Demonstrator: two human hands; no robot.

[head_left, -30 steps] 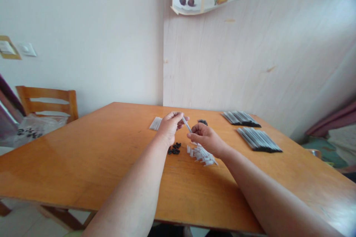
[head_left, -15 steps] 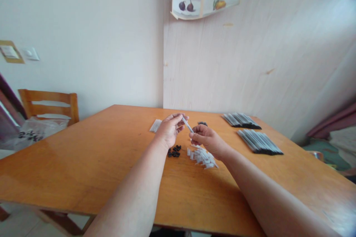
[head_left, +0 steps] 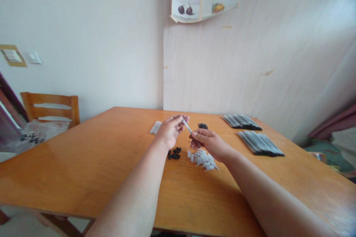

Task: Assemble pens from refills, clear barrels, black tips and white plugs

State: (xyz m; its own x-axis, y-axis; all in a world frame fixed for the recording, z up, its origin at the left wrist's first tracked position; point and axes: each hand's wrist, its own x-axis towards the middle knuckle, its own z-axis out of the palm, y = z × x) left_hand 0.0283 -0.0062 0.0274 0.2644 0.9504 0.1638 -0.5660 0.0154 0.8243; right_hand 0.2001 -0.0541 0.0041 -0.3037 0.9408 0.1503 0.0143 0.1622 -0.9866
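My left hand (head_left: 172, 129) pinches the upper end of a slim whitish tube (head_left: 187, 125) that looks like a pen barrel. Around its lower end close the thumb and fingers of my right hand (head_left: 205, 139). A dark bit shows by those right fingertips, too small to name. The tube slants down to the right, above the table. Below the hands lie a heap of short translucent white pieces (head_left: 204, 160) and a small cluster of black pieces (head_left: 174, 153). Behind my left hand is a row of thin white tubes (head_left: 155, 127), partly covered.
The wooden table (head_left: 116, 148) reaches the wall. Behind my right hand lie thin black sticks (head_left: 203, 126). Two rows of grey, black-ended pens stand out at right, one farther back (head_left: 240, 121), one nearer (head_left: 260, 142). A wooden chair (head_left: 51, 105) with a plastic bag is at left.
My right fingers have shifted slightly down along the tube's lower end, and a dark bit now shows there. My left hand keeps its pinch. The whole view has tilted up a little.
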